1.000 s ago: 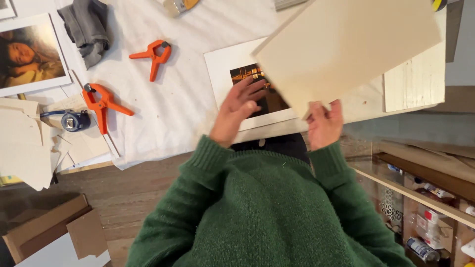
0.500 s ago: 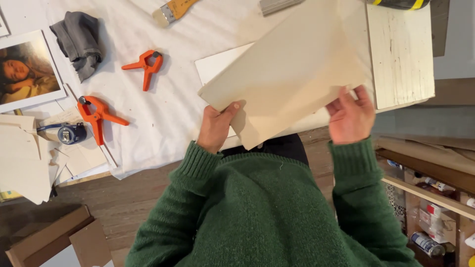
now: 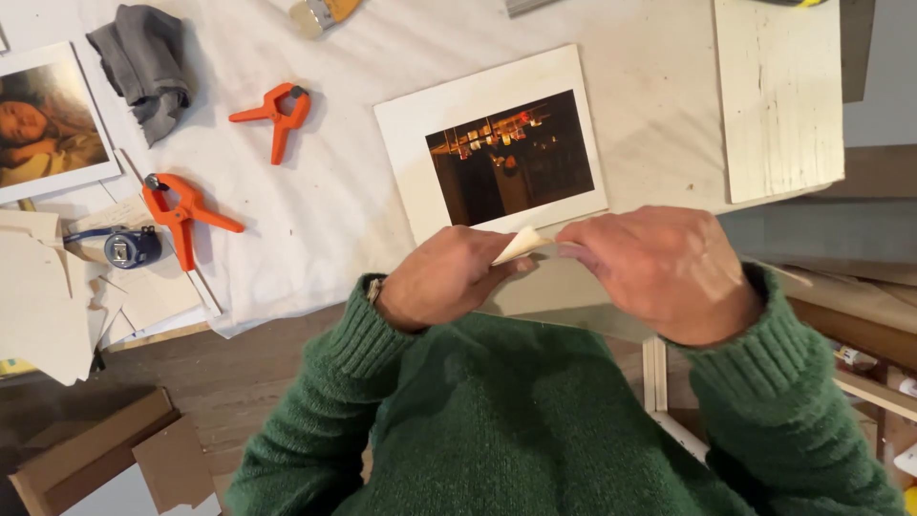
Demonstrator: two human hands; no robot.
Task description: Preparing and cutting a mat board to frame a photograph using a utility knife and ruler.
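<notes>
Both hands, left hand (image 3: pixel 449 282) and right hand (image 3: pixel 659 272), pinch a thin pale board (image 3: pixel 523 246) at centre frame, seemingly edge-on, fingers pressed together; it could slip onto the mounted photo (image 3: pixel 492 143) below.

both hands meet at chest height, left hand (image 3: pixel 444 287) curled, right hand (image 3: pixel 659 268) knuckles up, fingertips pinched together
</notes>
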